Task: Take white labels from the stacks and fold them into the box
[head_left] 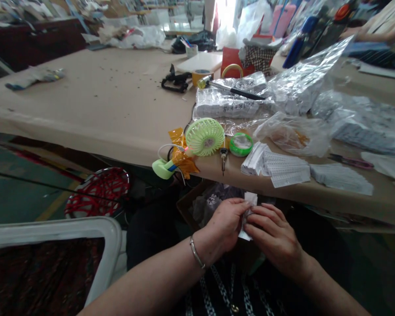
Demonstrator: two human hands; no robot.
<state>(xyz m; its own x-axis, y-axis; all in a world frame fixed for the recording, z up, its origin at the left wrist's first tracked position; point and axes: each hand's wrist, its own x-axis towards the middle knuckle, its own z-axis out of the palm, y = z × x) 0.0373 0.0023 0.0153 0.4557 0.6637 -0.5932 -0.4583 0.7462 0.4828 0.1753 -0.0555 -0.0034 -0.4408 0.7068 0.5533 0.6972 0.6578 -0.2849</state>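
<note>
Over my lap, my left hand (226, 221) grips a small stack of white printed labels (250, 198) between thumb and fingers. From the other side my right hand (272, 232) bends its fingers over the same labels, covering their middle. On the table edge just beyond lie fanned piles of printed labels (289, 169) and another spread of labels (342, 177). Left of them sit a round green container (241, 145), a small pointed metal tool (223, 160) and a green fan (204, 137) fixed with brown tape.
Below the table edge stands a box with plastic bags (210, 199). A white tub (113, 237) of dark cloth is at lower left, near a red-strung stool (98, 193). Behind the labels lie plastic bags (292, 136), scissors (352, 161) and a hammer (237, 91). Another person's arm (375, 33) shows upper right.
</note>
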